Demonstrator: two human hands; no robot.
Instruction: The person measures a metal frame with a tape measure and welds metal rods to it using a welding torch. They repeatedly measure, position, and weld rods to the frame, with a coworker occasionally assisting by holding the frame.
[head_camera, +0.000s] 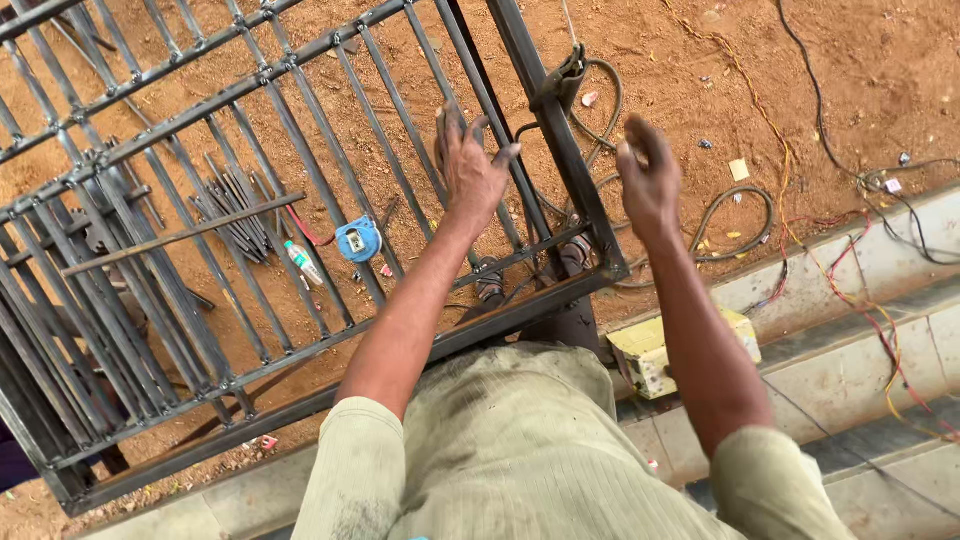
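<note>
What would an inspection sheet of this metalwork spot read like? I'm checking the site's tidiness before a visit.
Surface: reddish dirt ground, with a concrete step along its edge.
Job's things: black metal gate frame lying flat over the ground; a clamp sits on its thick side rail.
Clutter: bundle of short metal rods, blue tape measure, small plastic bottle, a loose bar across the frame, yellow box on the step.
Grippers: left hand open, over the bars; right hand open, empty, beside the rail.
Cables: thick cable loops and thin coloured wires trailing across dirt and step.
Surroundings: nothing seen beyond the ground and step.
</note>
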